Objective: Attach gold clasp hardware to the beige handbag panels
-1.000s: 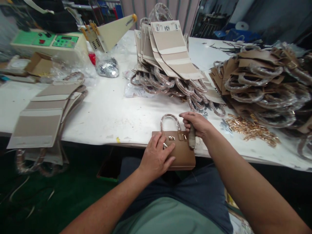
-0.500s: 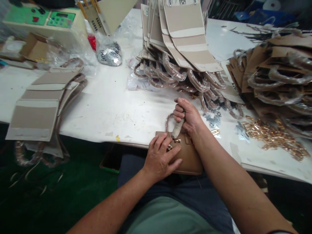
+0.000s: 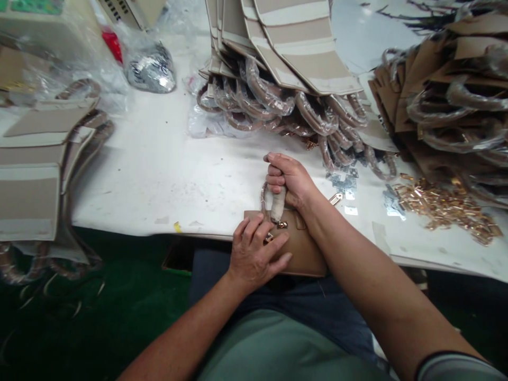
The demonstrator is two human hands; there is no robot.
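A brown handbag panel (image 3: 304, 254) lies at the table's front edge, over my lap. My left hand (image 3: 256, 248) rests flat on its left part, fingers spread. My right hand (image 3: 291, 180) is closed in a fist around a hand tool with a pale wrapped handle (image 3: 278, 205). The tool's lower end meets the panel beside a small gold metal fitting (image 3: 282, 225); its tip is too small to make out. Another shiny fitting (image 3: 269, 238) shows by my left fingers. A brown bag handle (image 3: 263, 196) loops up behind the tool.
Beige bag panels (image 3: 301, 58) with plastic-wrapped handles are stacked at the back, and more panels (image 3: 29, 188) hang over the left edge. Brown panels (image 3: 432, 79) are piled at the right. Gold fittings (image 3: 448, 209) and metal plates (image 3: 344, 182) lie loose. A plastic-wrapped bundle (image 3: 151, 69) sits back left.
The camera view has shifted, so the left panels sit farther left. The tool's handle stands more upright, and my right fist has moved slightly left. My left hand stays on the panel.
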